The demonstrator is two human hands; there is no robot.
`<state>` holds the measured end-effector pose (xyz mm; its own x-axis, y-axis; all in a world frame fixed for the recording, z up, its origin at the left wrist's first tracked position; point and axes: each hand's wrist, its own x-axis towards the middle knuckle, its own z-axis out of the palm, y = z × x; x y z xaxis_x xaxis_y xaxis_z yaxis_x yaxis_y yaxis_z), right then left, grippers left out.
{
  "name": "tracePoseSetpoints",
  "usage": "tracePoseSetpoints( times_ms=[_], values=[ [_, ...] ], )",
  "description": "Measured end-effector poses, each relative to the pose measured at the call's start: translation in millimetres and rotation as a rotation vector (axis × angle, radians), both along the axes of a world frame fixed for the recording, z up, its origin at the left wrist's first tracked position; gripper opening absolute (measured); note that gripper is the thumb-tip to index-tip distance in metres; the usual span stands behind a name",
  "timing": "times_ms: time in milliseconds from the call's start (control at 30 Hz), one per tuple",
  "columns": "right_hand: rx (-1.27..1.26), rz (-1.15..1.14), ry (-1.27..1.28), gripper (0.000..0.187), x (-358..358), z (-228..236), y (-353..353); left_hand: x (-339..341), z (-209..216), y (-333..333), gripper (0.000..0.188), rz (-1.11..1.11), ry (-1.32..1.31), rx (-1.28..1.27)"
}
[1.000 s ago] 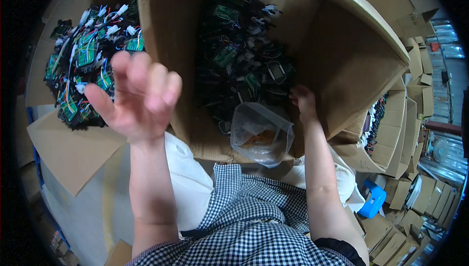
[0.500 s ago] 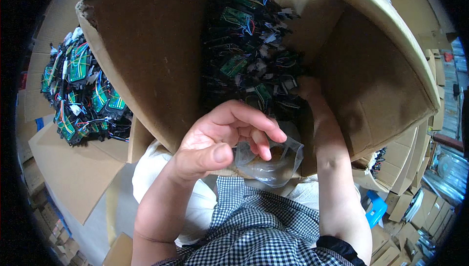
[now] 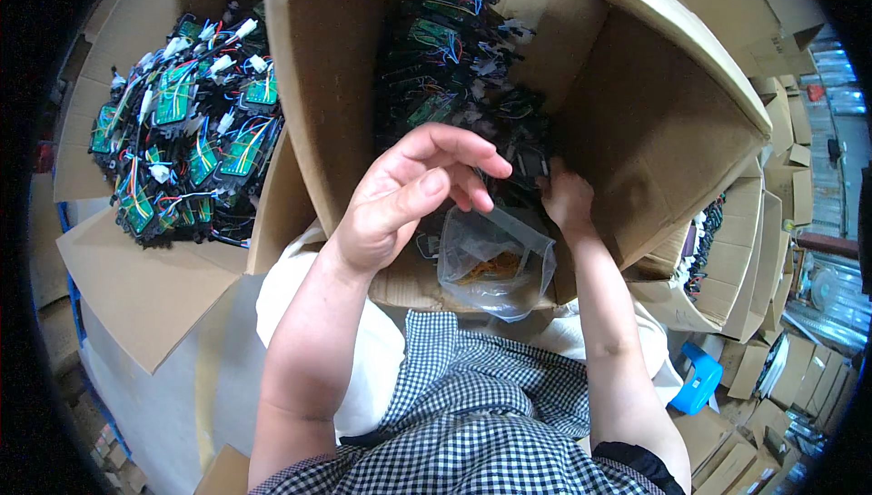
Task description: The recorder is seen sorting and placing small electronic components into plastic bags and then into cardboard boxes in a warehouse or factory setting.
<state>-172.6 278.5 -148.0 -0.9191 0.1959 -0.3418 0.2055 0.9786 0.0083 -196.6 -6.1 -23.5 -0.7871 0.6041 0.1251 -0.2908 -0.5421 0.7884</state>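
Left hand (image 3: pixel 386 204) hung empty, loosely cupped; right hand (image 3: pixel 570 200) had unclear grip. Circuit boards (image 3: pixel 433 34) seemed light, fragile, edges safest.

Ok so the boards (image 3: pixel 434 34) are green, wires (image 3: pixel 243 154) red, blue and yellow, plugs (image 3: pixel 246 29) white, box (image 3: pixel 331 86) plain brown, clothing (image 3: pixel 454 445) black-and-white checked, trousers (image 3: pixel 380 377) white, plus some bright blue plastic thing (image 3: pixel 698 381).

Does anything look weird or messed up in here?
A little: the crumpled clear bag slouches at the near edge of the big cardboard box. Its orange contents look odd beside the dark parts with green boards. I can't see any spill, but the box is shadowy inside.
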Motion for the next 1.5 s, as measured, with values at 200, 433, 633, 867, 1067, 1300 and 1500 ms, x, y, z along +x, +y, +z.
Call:
tracePoseSetpoints(
  times_ms=[200,433,633,867,1067,1300,1500],
  values=[
    [-1.222,-0.474,0.542,0.029,56.8,72.2,5.4,14.9,1.3,11.4,0.048,0.029,0.582,-0.668],
    [-1.726,-0.549,0.302,0.027,89.3,138.3,-39.5,53.9,-16.1,39.4,0.087,0.312,1.414,-0.849],
    [-1.397,-0.552,0.566,0.018,89.6,138.5,-44.9,65.2,-18.6,35.1,0.064,0.219,1.424,-1.076],
    [-1.229,-0.569,0.131,0.023,94.9,164.3,-24.1,49.4,-7.0,15.3,0.068,0.547,1.087,-0.950],
    [-1.642,-0.663,0.055,0.054,91.6,161.6,-46.6,53.8,-6.1,19.3,0.083,0.316,1.345,-0.929],
    [-1.593,-0.528,0.030,0.059,94.9,158.4,-56.3,61.1,-7.9,22.3,0.092,0.106,1.388,-1.103],
    [-1.428,-0.229,-0.016,0.056,78.2,172.2,-44.8,46.5,5.5,14.5,0.099,-0.172,0.368,-0.555]
  ],
)
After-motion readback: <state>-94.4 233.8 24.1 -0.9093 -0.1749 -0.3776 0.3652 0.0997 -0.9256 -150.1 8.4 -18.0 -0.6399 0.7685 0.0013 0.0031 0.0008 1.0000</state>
